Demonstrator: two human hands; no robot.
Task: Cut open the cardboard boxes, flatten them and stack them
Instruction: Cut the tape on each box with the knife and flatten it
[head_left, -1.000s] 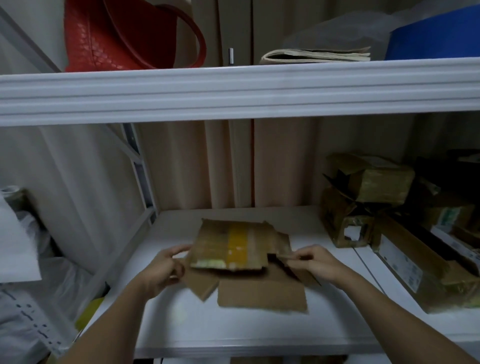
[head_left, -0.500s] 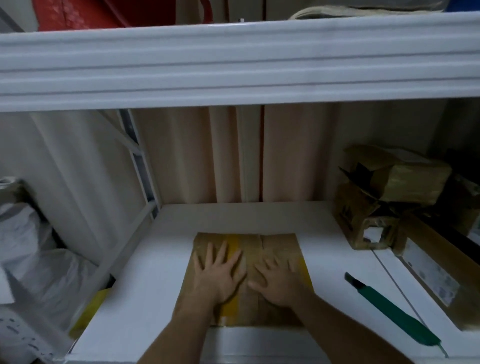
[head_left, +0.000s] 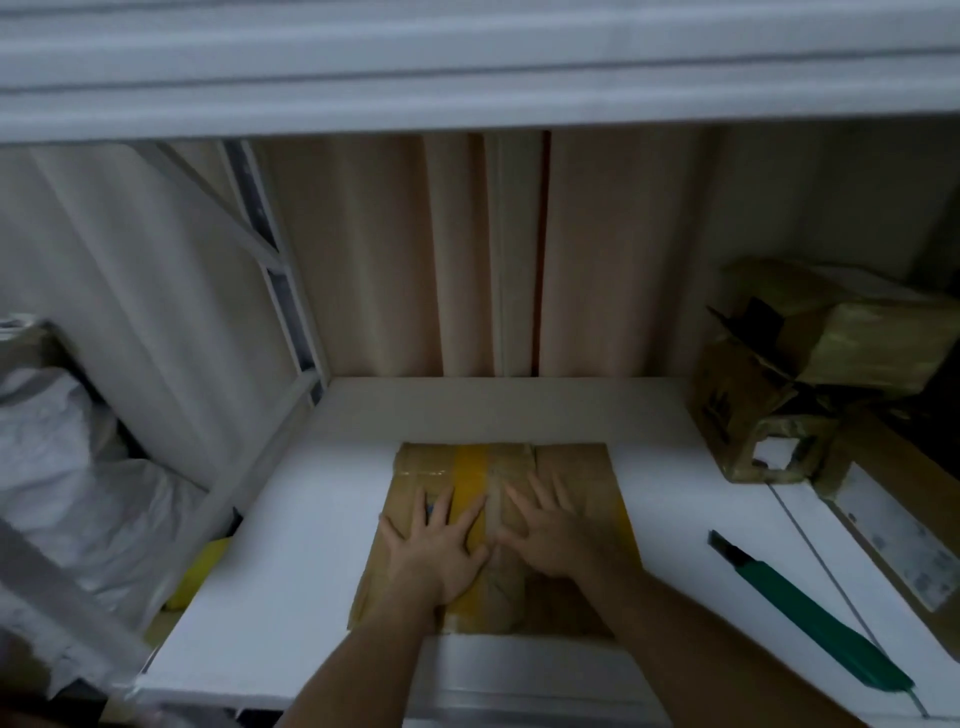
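- Cardboard, the flattened box (head_left: 561, 467), lies flat on the white shelf board (head_left: 311, 571) near its front edge, long axis running front to back, toward 12 o'clock, with a yellow tape strip (head_left: 470, 467) along that same line
- Left hand (head_left: 436, 551) and right hand (head_left: 556, 535) both rest palm down on it side by side, fingers straight and spread, pointing to 12 o'clock; neither grips anything
- Uncut boxes (head_left: 810, 364) are piled at about 2 o'clock from the hands, well apart from the flat sheet, so the right hand is the nearer one to them
- Green utility knife (head_left: 810, 613) lies on the board at about 4 o'clock from the right hand, blade end toward 11 o'clock, handle toward the front edge
- Judgement: this box looks done; the next reach probably falls to the right hand, rightward for a box or the knife
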